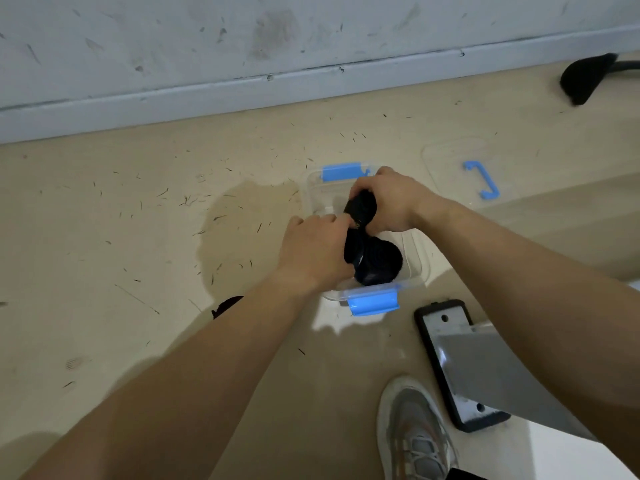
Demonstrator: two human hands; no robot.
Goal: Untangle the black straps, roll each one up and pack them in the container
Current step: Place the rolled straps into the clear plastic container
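Observation:
A clear plastic container with blue latches stands on the beige floor at the centre. Inside its near half lies a rolled black strap. My right hand grips another rolled black strap over the far half of the container. My left hand is on the container's left side, its fingers pressed on the black rolls. A bit of black strap shows on the floor, partly hidden under my left forearm.
The clear lid with a blue handle lies on the floor to the right. A grey metal leg on a black base plate stands near my shoe. A wall runs along the back. A black chair foot sits far right.

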